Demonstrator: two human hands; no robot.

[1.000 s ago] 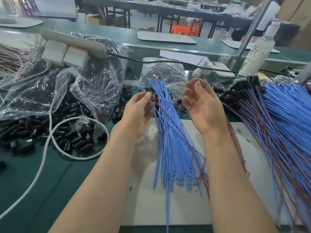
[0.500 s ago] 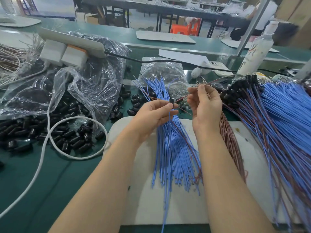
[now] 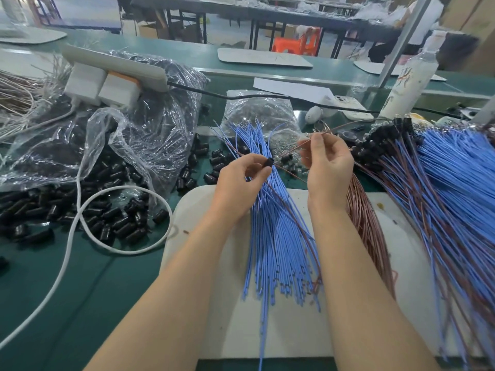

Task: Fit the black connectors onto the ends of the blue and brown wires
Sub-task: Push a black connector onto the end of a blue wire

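Note:
My left hand [image 3: 241, 180] pinches a small black connector [image 3: 268, 162] between thumb and fingers, above a fan of loose blue wires [image 3: 278, 236] on a white mat [image 3: 214, 263]. A thin brown wire [image 3: 290, 172] runs from the connector toward my right hand [image 3: 328, 162], which pinches the wire's upper end. A bundle of brown wires [image 3: 367, 223] lies under my right wrist. Loose black connectors [image 3: 112, 223] are heaped at left, spilling from a clear plastic bag [image 3: 128, 140]. At right lies a pile of blue and brown wires with connectors fitted [image 3: 442, 188].
A white cable [image 3: 80, 210] loops over the loose connectors. A power strip with white adapters [image 3: 107, 81] sits on the bag. A second clear bag of small parts [image 3: 259, 111], a phone [image 3: 348, 105] and a white bottle [image 3: 407, 79] stand behind. The bench is green [image 3: 80, 290].
My left hand took a black connector and rose toward my right hand. My right hand closed on a brown wire's end and now draws it up and right.

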